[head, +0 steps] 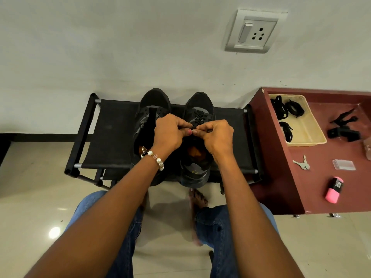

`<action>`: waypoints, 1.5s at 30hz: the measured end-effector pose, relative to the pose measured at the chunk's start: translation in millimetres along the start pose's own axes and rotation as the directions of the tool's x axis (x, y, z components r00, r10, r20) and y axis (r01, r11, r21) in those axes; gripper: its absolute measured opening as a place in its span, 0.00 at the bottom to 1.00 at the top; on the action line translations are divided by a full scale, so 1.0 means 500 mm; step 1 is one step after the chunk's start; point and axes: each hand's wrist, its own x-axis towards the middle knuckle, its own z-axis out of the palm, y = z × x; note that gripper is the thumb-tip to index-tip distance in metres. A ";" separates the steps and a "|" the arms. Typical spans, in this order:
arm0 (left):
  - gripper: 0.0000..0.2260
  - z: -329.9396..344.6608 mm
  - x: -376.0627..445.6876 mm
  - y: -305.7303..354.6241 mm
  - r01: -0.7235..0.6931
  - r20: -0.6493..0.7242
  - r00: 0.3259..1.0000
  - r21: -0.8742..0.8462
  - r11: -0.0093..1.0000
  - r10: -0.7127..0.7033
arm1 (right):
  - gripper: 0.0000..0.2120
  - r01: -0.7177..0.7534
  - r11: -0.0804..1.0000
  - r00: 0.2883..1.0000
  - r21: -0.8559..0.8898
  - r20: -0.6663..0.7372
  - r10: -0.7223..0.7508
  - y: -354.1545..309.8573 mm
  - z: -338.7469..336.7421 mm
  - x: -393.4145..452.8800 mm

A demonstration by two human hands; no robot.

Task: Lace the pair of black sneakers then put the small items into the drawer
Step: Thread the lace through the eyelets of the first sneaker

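We count two black sneakers at frame centre on one rack, left hand and right hand both pinching the right shoe's barely discernible lace.

Lace ends (behind hands)

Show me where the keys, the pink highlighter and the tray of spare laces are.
keys (301, 164): head view, on the blades.
pink highlighter (334, 192): head view, mid-body.
tray (313, 131): head view, bare floor.

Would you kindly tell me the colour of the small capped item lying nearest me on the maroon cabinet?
Pink with a black cap, clearest in the head view.
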 end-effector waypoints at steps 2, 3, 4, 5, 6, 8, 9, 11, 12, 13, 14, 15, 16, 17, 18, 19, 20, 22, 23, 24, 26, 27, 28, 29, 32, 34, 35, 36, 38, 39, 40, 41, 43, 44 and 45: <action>0.10 0.001 0.000 0.000 0.003 -0.005 1.000 -0.009 1.000 -0.003 | 0.06 -0.005 0.999 0.999 -0.045 0.046 0.007 0.002 -0.006 -0.001; 0.10 0.001 0.000 0.000 0.003 -0.007 1.000 -0.011 1.000 -0.003 | 0.06 -0.015 0.998 0.997 -0.062 0.070 0.019 0.004 -0.008 0.000; 0.10 0.001 0.000 0.000 0.002 -0.007 1.000 -0.014 1.000 -0.002 | 0.07 -0.025 0.997 0.996 -0.073 0.086 0.031 0.006 -0.009 0.000; 0.10 0.001 0.000 0.000 0.002 -0.006 1.000 -0.015 1.000 -0.002 | 0.07 -0.033 0.996 0.996 -0.077 0.086 0.039 0.008 -0.009 0.001; 0.10 0.002 0.000 0.000 0.002 -0.004 1.000 -0.015 1.000 -0.002 | 0.06 -0.038 0.997 0.997 -0.074 0.071 0.043 0.009 -0.007 0.001; 0.10 0.002 0.000 0.001 0.001 -0.004 1.000 -0.015 1.000 -0.001 | 0.05 -0.050 0.997 0.999 -0.067 0.019 0.051 0.006 0.000 0.001; 0.10 0.001 0.001 0.002 -0.001 -0.003 1.000 -0.012 1.000 0.001 | 0.05 -0.054 0.996 0.999 -0.069 -0.004 0.054 0.006 0.006 0.001; 0.09 -0.002 0.003 0.001 -0.003 0.005 1.000 0.000 1.000 0.003 | 0.05 -0.055 0.995 0.998 -0.086 -0.042 0.052 0.005 0.017 0.000; 0.09 -0.002 0.005 0.000 -0.007 0.009 1.000 0.001 1.000 0.007 | 0.05 -0.056 0.994 0.997 -0.096 -0.058 0.051 0.004 0.021 -0.001; 0.09 -0.002 0.006 0.000 -0.015 0.010 1.000 0.002 1.000 0.015 | 0.05 -0.052 0.993 0.996 -0.108 -0.074 0.045 0.003 0.023 -0.003; 0.08 -0.003 0.006 0.000 -0.024 0.007 1.000 0.005 1.000 0.024 | 0.05 -0.044 0.991 0.995 -0.123 -0.092 0.033 0.001 0.026 -0.005; 0.08 -0.002 0.006 -0.001 -0.028 0.001 1.000 0.006 1.000 0.028 | 0.05 -0.035 0.990 0.994 -0.137 -0.111 0.020 0.001 0.028 -0.008; 0.07 0.000 0.006 -0.001 -0.029 -0.008 1.000 0.009 1.000 0.029 | 0.05 -0.029 0.989 0.992 -0.143 -0.127 0.011 -0.001 0.029 -0.011; 0.07 0.001 0.005 -0.001 -0.029 -0.020 0.999 0.014 0.999 0.029 | 0.04 -0.034 0.990 0.990 -0.135 -0.142 0.015 -0.003 0.029 -0.013; 0.07 0.002 0.003 0.000 -0.031 -0.033 0.999 0.027 0.999 0.032 | 0.03 -0.046 0.992 0.987 -0.114 -0.156 0.028 -0.004 0.028 -0.013; 0.06 0.003 0.002 0.002 -0.032 -0.044 0.998 0.037 0.999 0.034 | 0.02 -0.058 0.995 0.985 -0.085 -0.166 0.044 -0.004 0.027 -0.012; 0.05 0.002 0.002 0.004 -0.028 -0.049 0.998 0.039 0.999 0.030 | 0.04 -0.062 0.997 0.984 -0.053 -0.171 0.052 -0.003 0.025 -0.012; 0.04 -0.004 0.002 0.009 0.008 -0.032 0.999 0.003 1.000 -0.008 | 0.10 -0.043 0.999 0.986 0.000 -0.160 0.042 0.002 0.023 -0.010; 0.04 -0.008 0.002 0.013 0.035 -0.013 0.999 -0.026 0.999 -0.035 | 0.12 -0.027 1.000 0.989 0.015 -0.147 0.029 0.005 0.022 -0.009; 0.03 -0.012 0.002 0.017 0.058 0.005 0.998 -0.053 0.997 -0.057 | 0.13 -0.010 1.000 0.991 0.025 -0.131 0.013 0.008 0.022 -0.008; 0.03 -0.017 0.003 0.026 0.086 0.022 0.996 -0.079 0.993 -0.085 | 0.13 0.021 0.998 0.995 0.051 -0.094 -0.017 0.012 0.021 -0.008; 0.03 -0.016 0.003 0.029 0.095 0.022 0.995 -0.074 0.993 -0.094 | 0.13 0.030 0.997 0.997 0.065 -0.075 -0.025 0.013 0.020 -0.007; 0.04 -0.015 0.002 0.031 0.099 0.017 0.995 -0.059 0.993 -0.098 | 0.13 0.035 0.996 0.998 0.077 -0.056 -0.030 0.013 0.018 -0.005; 0.04 -0.012 0.003 0.032 0.099 0.009 0.995 -0.038 0.994 -0.099 | 0.14 0.031 0.996 0.999 0.086 -0.037 -0.028 0.013 0.016 -0.004; 0.06 -0.003 0.004 0.033 0.107 -0.006 0.994 -0.062 0.992 -0.107 | 0.18 0.021 0.996 1.000 0.084 -0.010 -0.020 0.018 0.015 -0.003; 0.07 -0.004 0.004 0.042 0.156 0.006 0.987 -0.220 0.963 -0.159 | 0.19 0.021 0.996 0.999 0.090 -0.040 -0.018 0.022 0.018 -0.005; 0.07 -0.008 0.007 0.049 0.197 0.020 0.979 -0.326 0.925 -0.201 | 0.20 0.016 0.996 0.998 0.084 -0.061 -0.011 0.024 0.020 -0.007; 0.07 -0.015 0.008 0.056 0.242 0.050 0.968 -0.435 0.867 -0.245 | 0.20 0.008 0.998 0.996 0.062 -0.085 -0.002 0.027 0.021 -0.009; 0.07 -0.033 0.014 0.069 0.333 0.157 0.938 -0.651 0.682 -0.308 | 0.23 -0.041 0.999 0.990 -0.011 -0.132 0.039 0.033 0.020 -0.014; 0.08 -0.044 0.018 0.075 0.367 0.211 0.922 -0.748 0.553 -0.325 | 0.25 -0.081 0.996 0.986 -0.039 -0.151 0.075 0.036 0.019 -0.017; 0.09 -0.057 0.023 0.083 0.381 0.244 0.907 -0.820 0.426 -0.342 | 0.26 -0.121 0.991 0.981 -0.055 -0.162 0.111 0.039 0.019 -0.019; 0.09 -0.071 0.029 0.092 0.372 0.251 0.900 -0.867 0.331 -0.355 | 0.27 -0.148 0.987 0.976 -0.063 -0.172 0.136 0.041 0.020 -0.021; 0.08 -0.103 0.039 0.119 0.308 0.191 0.916 -0.898 0.313 -0.354 | 0.27 -0.169 0.983 0.970 -0.066 -0.186 0.154 0.043 0.023 -0.025; 0.07 -0.120 0.041 0.137 0.268 0.144 0.933 -0.889 0.370 -0.329 | 0.27 -0.168 0.984 0.969 -0.064 -0.191 0.153 0.043 0.024 -0.027; 0.06 -0.136 0.043 0.158 0.222 0.100 0.954 -0.870 0.440 -0.282 | 0.27 -0.164 0.984 0.969 -0.062 -0.197 0.149 0.043 0.025 -0.027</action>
